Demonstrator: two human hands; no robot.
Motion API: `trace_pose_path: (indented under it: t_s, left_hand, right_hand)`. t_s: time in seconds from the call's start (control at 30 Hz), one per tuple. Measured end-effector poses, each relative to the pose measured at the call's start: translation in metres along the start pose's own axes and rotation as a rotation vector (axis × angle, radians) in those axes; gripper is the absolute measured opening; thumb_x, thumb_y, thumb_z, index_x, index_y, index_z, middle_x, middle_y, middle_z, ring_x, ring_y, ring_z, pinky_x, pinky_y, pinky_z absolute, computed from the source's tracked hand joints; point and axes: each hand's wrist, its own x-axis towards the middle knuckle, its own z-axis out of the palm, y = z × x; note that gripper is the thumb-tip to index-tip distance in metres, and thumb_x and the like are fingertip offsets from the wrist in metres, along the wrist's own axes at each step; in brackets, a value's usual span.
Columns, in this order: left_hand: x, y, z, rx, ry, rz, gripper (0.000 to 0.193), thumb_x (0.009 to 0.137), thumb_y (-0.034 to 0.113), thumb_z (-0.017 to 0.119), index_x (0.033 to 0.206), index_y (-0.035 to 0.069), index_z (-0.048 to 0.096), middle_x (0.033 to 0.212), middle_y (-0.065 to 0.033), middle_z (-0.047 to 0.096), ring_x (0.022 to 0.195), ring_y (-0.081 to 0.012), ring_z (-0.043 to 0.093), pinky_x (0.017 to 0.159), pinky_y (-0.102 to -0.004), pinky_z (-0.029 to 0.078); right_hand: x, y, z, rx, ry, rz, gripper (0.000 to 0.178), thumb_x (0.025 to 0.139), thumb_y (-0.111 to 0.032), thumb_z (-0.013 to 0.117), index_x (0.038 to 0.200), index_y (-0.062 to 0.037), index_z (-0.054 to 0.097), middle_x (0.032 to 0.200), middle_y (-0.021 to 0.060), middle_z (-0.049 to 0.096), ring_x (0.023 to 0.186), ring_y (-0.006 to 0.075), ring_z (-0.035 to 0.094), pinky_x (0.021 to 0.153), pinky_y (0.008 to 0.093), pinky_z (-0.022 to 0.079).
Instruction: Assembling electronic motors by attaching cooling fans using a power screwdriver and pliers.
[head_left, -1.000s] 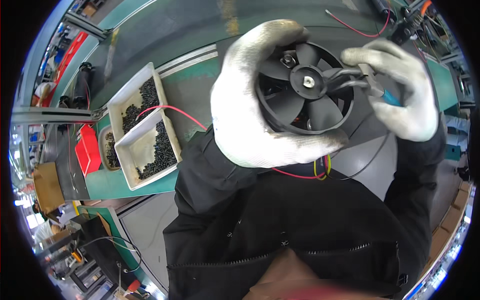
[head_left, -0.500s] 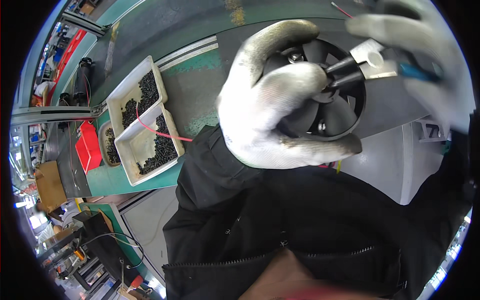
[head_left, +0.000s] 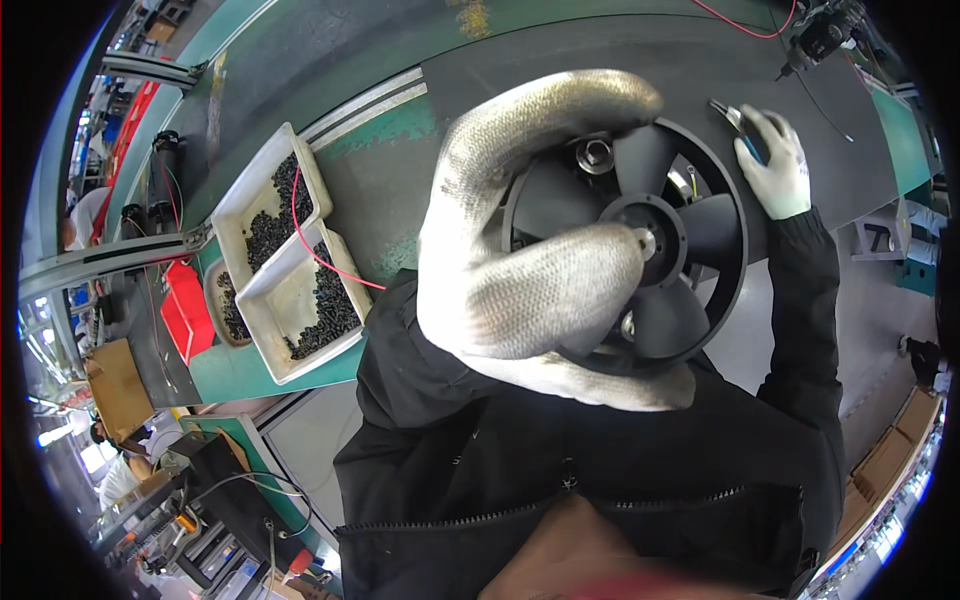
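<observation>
A black fan (head_left: 655, 240) with several blades in a round frame is in my left hand (head_left: 545, 290). The gloved fingers wrap round its frame, and the thumb presses by the hub, where a small metal shaft end (head_left: 646, 241) shows. Bolt heads sit in openings between the blades. Farther right, at the grey mat (head_left: 690, 80), my gloved right hand (head_left: 780, 170) has its fingers and thumb around blue-handled pliers (head_left: 735, 118). The metal jaws point away to the upper left; much of the handle is hidden by the hand.
White bins (head_left: 290, 375) of small black parts stand at the left, beside a red bin (head_left: 187, 315) and a small tray (head_left: 214, 300). A red wire (head_left: 320, 258) crosses the bins. A black power screwdriver (head_left: 825, 35) is at the far right.
My right hand has drawn the pliers away from the fan hub and moved them right and down to the mat. The fan, still in my left hand, now faces me more fully.
</observation>
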Motion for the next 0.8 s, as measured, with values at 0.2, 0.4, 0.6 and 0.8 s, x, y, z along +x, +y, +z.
trace_pose_path:
  t_s: [0.2, 0.4, 0.6, 0.8]
  left_hand:
    - [0.002, -0.012, 0.009, -0.152, 0.097, 0.024, 0.061, 0.047, 0.037, 0.093, 0.085, 0.0, 0.063, 0.12, -0.0349, 0.05, 0.107, -0.0397, 0.057, 0.086, -0.0424, 0.052]
    - [0.004, -0.034, 0.021, -0.322, 0.22, 0.071, 0.061, 0.045, 0.032, 0.093, 0.09, 0.002, 0.064, 0.115, -0.0295, 0.054, 0.102, -0.0445, 0.058, 0.083, -0.0485, 0.053]
    - [0.0, -0.055, 0.044, 0.079, 0.245, -0.39, 0.078, 0.074, 0.024, 0.073, 0.139, 0.0, 0.038, 0.116, -0.0243, 0.058, 0.113, -0.0386, 0.057, 0.093, -0.04, 0.047]
    - [-0.074, -0.003, 0.053, 0.524, -0.329, -0.584, 0.049, 0.08, 0.025, 0.07, 0.111, -0.009, 0.055, 0.079, -0.0174, 0.062, 0.067, -0.0332, 0.063, 0.062, -0.0413, 0.051]
  right_hand:
    - [-0.015, -0.009, -0.011, -0.007, 0.022, 0.092, 0.042, 0.084, -0.015, 0.062, 0.125, -0.0049, 0.058, 0.125, 0.0156, 0.057, 0.117, 0.0337, 0.052, 0.102, 0.0389, 0.04]
    - [-0.025, -0.131, -0.053, 0.911, 0.001, -0.234, 0.074, 0.065, -0.018, 0.08, 0.13, 0.0006, 0.05, 0.13, 0.0197, 0.054, 0.12, 0.0332, 0.053, 0.104, 0.0397, 0.04]
    - [0.008, -0.194, -0.035, 1.309, -0.186, 0.022, 0.062, 0.074, -0.021, 0.081, 0.125, -0.0021, 0.052, 0.114, 0.0097, 0.062, 0.105, 0.0188, 0.061, 0.087, 0.0331, 0.05]
    - [0.132, -0.139, -0.017, 1.432, -0.406, 0.23, 0.047, 0.083, -0.034, 0.071, 0.111, 0.0022, 0.062, 0.093, 0.0101, 0.067, 0.081, 0.0197, 0.066, 0.077, 0.0336, 0.053]
